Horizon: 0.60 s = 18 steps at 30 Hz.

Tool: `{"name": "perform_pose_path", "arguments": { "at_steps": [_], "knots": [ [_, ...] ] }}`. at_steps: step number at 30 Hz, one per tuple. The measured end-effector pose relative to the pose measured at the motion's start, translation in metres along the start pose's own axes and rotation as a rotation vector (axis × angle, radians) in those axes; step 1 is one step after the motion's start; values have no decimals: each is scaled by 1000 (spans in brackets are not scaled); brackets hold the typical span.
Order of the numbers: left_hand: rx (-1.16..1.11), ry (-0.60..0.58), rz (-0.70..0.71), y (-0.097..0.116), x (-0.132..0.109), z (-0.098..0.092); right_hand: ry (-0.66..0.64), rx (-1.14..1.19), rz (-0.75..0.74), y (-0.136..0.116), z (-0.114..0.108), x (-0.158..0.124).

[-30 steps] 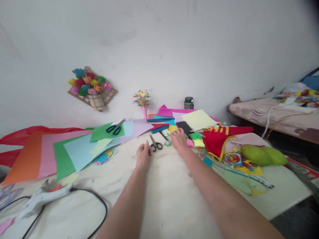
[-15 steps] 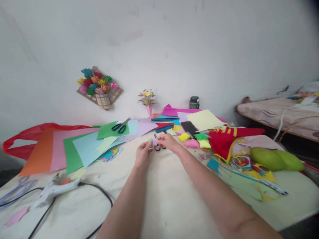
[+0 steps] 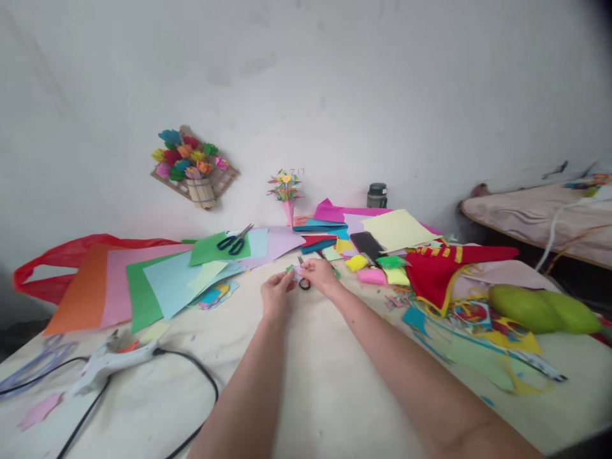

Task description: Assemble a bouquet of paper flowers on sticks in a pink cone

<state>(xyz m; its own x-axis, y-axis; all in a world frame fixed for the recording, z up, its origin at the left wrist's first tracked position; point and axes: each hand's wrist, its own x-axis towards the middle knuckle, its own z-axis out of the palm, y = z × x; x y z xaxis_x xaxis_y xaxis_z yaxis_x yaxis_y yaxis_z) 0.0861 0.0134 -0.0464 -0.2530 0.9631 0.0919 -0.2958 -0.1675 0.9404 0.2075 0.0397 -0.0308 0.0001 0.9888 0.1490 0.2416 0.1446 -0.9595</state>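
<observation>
My left hand point(image 3: 277, 292) and my right hand point(image 3: 319, 274) meet over the middle of the table. Between their fingertips is a small pale lilac paper piece point(image 3: 297, 273), pinched from both sides. A bit of green shows at my left fingertips, too small to make out. Small scissors point(image 3: 305, 284) with dark handles lie just behind and below the fingers, partly covered by my right hand. Larger black-handled scissors point(image 3: 234, 242) rest on green paper at the back left.
Coloured sheets point(image 3: 165, 287) spread over the left, with a white glue gun point(image 3: 115, 363) and black cord in front. On the right are a phone point(image 3: 366, 245), clay packets point(image 3: 371, 276), red cloth point(image 3: 433, 271), green fruit point(image 3: 542, 309) and paper scraps. A paper flower cone point(image 3: 288, 212) stands behind.
The camera view has shifted slightly, so the table things appear a little further right. Both hands stay together at the paper piece, with small finger movements.
</observation>
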Motion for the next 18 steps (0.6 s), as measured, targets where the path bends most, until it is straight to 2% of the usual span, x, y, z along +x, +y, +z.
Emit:
{"name": "perform_pose_path", "arguments": {
  "at_steps": [5, 10, 15, 18],
  "knots": [
    [-21, 20, -19, 0, 4, -4, 75, -28, 0, 2, 1, 0],
    [38, 88, 15, 3, 11, -12, 79, 3, 38, -4, 4, -1],
    [-5, -14, -72, 7, 15, -18, 20, 41, 79, -11, 13, -1],
    [-34, -7, -86, 8, 16, -20, 5, 48, 94, -11, 18, 0]
  ]
}}
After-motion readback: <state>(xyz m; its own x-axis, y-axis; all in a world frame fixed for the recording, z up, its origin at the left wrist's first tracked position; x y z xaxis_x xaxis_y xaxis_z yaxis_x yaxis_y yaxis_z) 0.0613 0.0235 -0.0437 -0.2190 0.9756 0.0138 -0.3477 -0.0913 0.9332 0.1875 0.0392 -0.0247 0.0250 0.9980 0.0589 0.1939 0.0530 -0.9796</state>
